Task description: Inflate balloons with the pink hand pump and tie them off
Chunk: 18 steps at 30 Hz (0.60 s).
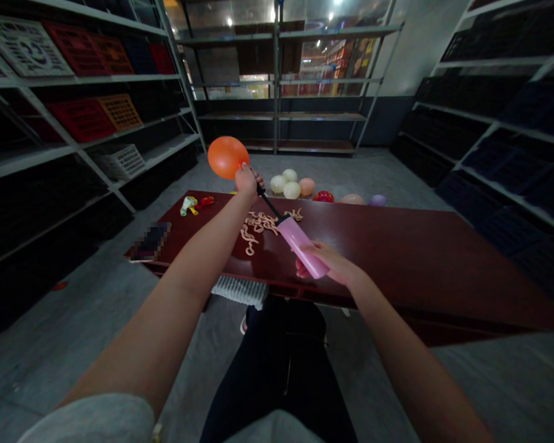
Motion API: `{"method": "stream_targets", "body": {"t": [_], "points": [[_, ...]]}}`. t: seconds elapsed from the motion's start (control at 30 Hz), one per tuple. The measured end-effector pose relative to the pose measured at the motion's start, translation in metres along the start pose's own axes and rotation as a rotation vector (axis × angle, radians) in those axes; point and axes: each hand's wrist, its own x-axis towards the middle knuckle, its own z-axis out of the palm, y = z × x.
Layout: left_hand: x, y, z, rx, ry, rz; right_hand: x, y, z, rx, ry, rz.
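Note:
A pink hand pump (300,243) with a black rod slants across the space over the table. My right hand (325,261) is closed around its pink barrel. At the far end, my left hand (248,179) is closed by the neck of a partly inflated orange balloon (228,157) and the pump's black end. The balloon's neck is mostly hidden by my fingers. Beneath the pump, a heap of uninflated beige balloons (261,223) lies on the dark red table (378,246). Pale green, yellow and red uninflated balloons (189,206) lie at the table's left.
A blurred-out phone-like object (151,241) rests on the table's left corner. Beyond the far edge are inflated white balloons (290,183), plus peach, red and purple ones. Shelves with crates (80,120) stand left and right; a metal rack (277,117) stands behind.

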Motion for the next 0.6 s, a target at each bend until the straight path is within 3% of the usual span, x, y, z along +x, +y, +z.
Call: {"method": "stream_targets", "body": {"t": [0.1,0.27,0.43,0.6], "points": [[-0.001,0.029,-0.005,-0.048,-0.002,0.026,-0.017,-0.003,0.009,-0.019,-0.033,-0.023],[-0.018,0.050,-0.011,-0.165,0.053,0.083,-0.027,-0.034,0.006,-0.339,0.149,-0.014],[-0.046,0.047,-0.018,-0.216,0.078,0.119,-0.024,-0.077,0.011,-0.599,0.201,-0.062],[-0.078,0.030,-0.019,-0.283,0.054,0.176,-0.002,-0.096,0.026,-0.865,0.238,-0.186]]}}
